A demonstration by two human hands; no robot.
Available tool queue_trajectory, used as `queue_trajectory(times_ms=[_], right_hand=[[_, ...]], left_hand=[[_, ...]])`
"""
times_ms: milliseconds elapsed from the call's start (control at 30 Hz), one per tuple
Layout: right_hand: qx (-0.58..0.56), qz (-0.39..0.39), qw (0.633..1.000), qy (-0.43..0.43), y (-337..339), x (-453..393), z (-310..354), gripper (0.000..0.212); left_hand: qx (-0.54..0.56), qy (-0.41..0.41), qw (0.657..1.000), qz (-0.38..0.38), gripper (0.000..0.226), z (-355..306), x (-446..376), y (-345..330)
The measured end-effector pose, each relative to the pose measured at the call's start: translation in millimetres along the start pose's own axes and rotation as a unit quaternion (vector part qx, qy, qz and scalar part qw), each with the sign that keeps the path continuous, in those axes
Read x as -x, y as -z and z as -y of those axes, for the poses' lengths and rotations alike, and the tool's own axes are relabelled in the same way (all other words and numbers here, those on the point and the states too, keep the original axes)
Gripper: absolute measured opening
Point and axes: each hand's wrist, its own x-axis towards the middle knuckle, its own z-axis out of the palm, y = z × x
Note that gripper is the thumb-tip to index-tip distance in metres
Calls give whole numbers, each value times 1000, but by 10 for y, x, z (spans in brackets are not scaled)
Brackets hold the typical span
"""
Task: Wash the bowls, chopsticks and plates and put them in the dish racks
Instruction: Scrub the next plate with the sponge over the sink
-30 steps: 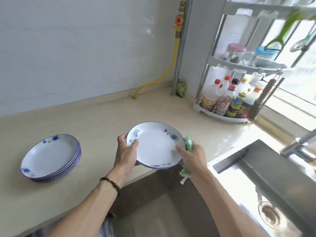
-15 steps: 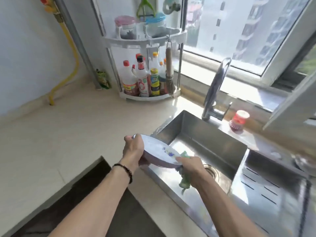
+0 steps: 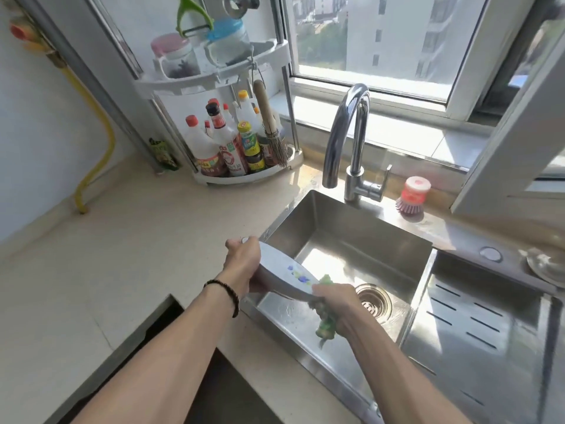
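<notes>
Holding a plate point(image 3: 282, 275) tilted over the near-left corner of the sink point(image 3: 351, 237), left hand point(image 3: 243, 261) gripping its far rim, right hand point(image 3: 337, 304) pinching the near edge along with a green rag point(image 3: 325, 327). Tap point(image 3: 345, 139) looks off, no water visible on anything, so probably barely started on this one. No bowls, chopsticks or dish racks in view, can't tell how much is left
</notes>
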Motion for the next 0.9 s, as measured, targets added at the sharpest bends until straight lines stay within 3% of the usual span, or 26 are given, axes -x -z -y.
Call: queue_trajectory(times_ms=[133,233,367,433,500,600,667,767,833,900], right_hand=[[8,-4,1000,28,5,-103,-21,15],[65,-5,995,78,12,-147,-11,32],[91,-84,971,202,4,-53,146,23],[87,-85,954,273,-103,84,314,21],[173,-85,915,354,-251,261,456,22],[341,5,850,401,-476,494,550,61],[429,107,807,392,-622,586,480,59],[444,199,749,449,-648,592,341,54],[442,208,731,475,-530,475,332,51],[441,152,748,472,-418,359,363,52]], left_hand=[[27,-3,1000,13,34,23,119,44],[37,-45,998,17,22,83,188,135],[29,-127,991,19,21,146,262,298],[37,-164,985,22,22,160,300,364],[51,-185,981,28,27,170,312,401],[76,-198,976,52,31,163,351,412],[82,-199,974,70,29,144,366,411],[101,-206,969,88,25,98,427,435],[100,-206,967,110,26,105,447,447],[99,-205,967,113,27,121,470,456]])
